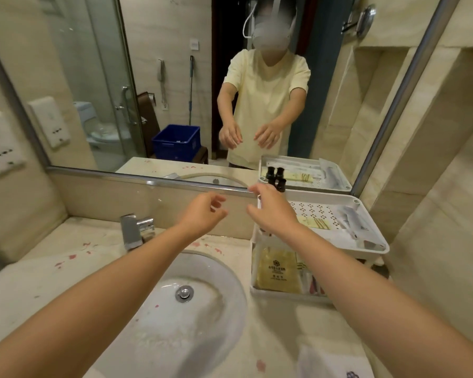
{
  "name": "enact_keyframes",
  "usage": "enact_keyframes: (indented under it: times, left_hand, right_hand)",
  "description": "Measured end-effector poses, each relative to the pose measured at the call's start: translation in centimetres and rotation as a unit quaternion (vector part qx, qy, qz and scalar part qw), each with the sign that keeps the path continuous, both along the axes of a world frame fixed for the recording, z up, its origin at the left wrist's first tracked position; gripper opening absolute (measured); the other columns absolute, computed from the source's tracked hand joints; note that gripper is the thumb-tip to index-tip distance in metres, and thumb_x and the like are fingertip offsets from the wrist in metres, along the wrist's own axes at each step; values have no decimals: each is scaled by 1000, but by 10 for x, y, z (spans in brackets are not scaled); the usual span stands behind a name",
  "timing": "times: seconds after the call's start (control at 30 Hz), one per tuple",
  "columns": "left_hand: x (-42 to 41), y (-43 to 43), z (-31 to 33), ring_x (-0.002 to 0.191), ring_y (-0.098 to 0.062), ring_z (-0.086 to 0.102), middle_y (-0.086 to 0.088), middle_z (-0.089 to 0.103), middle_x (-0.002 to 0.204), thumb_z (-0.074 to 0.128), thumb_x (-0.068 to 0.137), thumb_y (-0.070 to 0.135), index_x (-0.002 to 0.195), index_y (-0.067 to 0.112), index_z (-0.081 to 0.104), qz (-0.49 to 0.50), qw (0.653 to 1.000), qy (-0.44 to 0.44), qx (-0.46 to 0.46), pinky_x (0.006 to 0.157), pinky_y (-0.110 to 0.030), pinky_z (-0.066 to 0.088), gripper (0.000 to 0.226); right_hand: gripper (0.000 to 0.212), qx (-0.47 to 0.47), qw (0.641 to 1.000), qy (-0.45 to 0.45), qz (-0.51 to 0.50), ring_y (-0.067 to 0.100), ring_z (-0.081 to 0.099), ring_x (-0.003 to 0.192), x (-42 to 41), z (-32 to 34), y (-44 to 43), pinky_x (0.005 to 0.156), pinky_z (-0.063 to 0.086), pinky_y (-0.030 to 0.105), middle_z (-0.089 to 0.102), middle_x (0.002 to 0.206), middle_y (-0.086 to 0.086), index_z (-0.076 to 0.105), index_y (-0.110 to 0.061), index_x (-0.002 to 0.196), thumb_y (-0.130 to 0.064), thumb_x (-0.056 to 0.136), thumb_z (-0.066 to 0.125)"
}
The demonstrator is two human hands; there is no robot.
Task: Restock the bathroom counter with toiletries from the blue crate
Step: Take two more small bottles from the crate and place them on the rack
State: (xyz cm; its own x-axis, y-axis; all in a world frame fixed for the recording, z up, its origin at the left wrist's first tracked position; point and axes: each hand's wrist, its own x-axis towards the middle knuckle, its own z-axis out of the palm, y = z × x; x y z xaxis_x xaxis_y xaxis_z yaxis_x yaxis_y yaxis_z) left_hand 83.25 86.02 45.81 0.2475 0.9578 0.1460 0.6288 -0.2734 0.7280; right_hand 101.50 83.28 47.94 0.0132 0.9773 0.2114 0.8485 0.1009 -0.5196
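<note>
White tray (366, 251) beside right hand (274, 211)

I see a pale stone tabletop (38, 274), matt and stained pink, a glossy white ceramic sink (224, 274), a shiny metal tap (135, 230), white plastic trays (372, 249) and a blue plastic crate (176, 141).

Single head-worn wide view, looking forward and down, close over sink (224, 271), facing mirror (175, 85)

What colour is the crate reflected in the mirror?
The crate is solid blue. It shows best in the head view, as a reflection in the mirror.
</note>
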Motion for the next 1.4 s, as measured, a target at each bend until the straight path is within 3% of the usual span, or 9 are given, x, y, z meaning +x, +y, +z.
enact_keyframes:
  times: [0.13, 0.3, 0.5, 1.1, 1.4]
  left_hand:
    - [-48, -32, 2, 98, -6, 58, 10, 60, 116, 64, 91, 35, 128, 28, 55, 29, 995, 90, 35, 81, -29, 53, 39]
    - [-110, -73, -2, 107, -12, 60, 9, 61, 122, 64, 89, 41, 129, 30, 55, 90, 981, 167, 33, 87, -33, 51, 42]
    - [-183, -126, -18, 116, -19, 56, 3, 56, 128, 61, 90, 42, 130, 29, 52, 129, 962, 239, 17, 90, -34, 47, 43]
    - [-371, -302, -68, 116, -16, 56, 6, 53, 130, 58, 91, 45, 134, 29, 46, 298, 916, 256, -80, 93, -36, 48, 47]
    - [-437, -386, -77, 115, -17, 56, 5, 54, 127, 60, 89, 45, 132, 30, 48, 388, 881, 244, -120, 91, -35, 48, 47]
  right_hand:
    - [51, -6, 997, -79, 21, 18, 46, 127, -43, 3, -23, 96, 48, 39, 46, 142, -3, 47, -25, 137, -25, 87, 59]
    - [53, -26, 986, -149, 68, 22, 40, 132, -105, -6, -51, 104, 40, 41, 44, 141, 0, 44, -23, 140, -26, 89, 56]
    - [51, -49, 963, -228, 135, 27, 43, 126, -183, -28, -83, 101, 37, 39, 46, 135, 5, 46, -19, 136, -33, 88, 56]
    - [53, -43, 914, -222, 336, 26, 40, 128, -400, -81, -189, 99, 36, 39, 44, 139, 4, 41, -19, 141, -28, 89, 52]
    - [48, -5, 868, -221, 445, 26, 45, 124, -490, -91, -246, 97, 39, 39, 47, 135, 4, 45, -18, 135, -29, 89, 53]
